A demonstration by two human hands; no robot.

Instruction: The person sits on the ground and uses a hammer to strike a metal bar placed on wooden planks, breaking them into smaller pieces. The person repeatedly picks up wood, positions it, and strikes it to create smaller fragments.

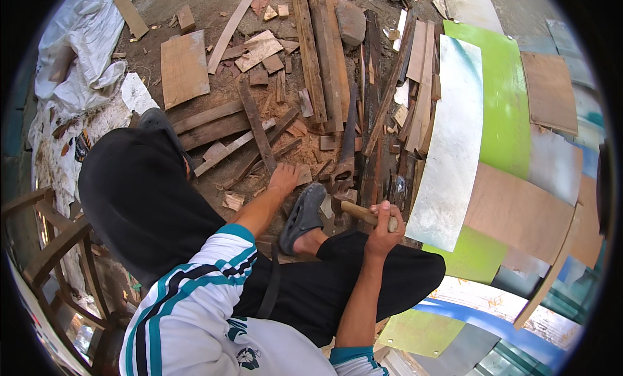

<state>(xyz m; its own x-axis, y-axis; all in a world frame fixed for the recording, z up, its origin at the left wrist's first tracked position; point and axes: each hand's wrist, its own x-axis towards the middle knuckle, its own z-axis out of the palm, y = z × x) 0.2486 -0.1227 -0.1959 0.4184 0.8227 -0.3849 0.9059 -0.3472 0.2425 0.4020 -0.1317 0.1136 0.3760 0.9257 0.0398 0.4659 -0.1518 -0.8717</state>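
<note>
My right hand [387, 221] is wrapped round the wooden handle of a hammer [360, 212], whose dark head lies to the left, beside my grey clog [305, 210]. Bent over at the lower end of a dark wooden strip [257, 126], the fingers of my left hand [284, 178] are closed on a piece of wood. A small pale wood block [304, 175] touches their right side. What lies under those fingers is partly hidden. Just beyond the hammer head rests a handsaw [346, 162], its blade pointing away from me.
Long timbers [316, 58] and scrap boards litter the dirt ahead, with a stone [350, 22] among them. White [448, 142] and green [496, 93] sheets lie on the right. At left are white plastic sheeting [81, 48] and a wooden chair frame [61, 246].
</note>
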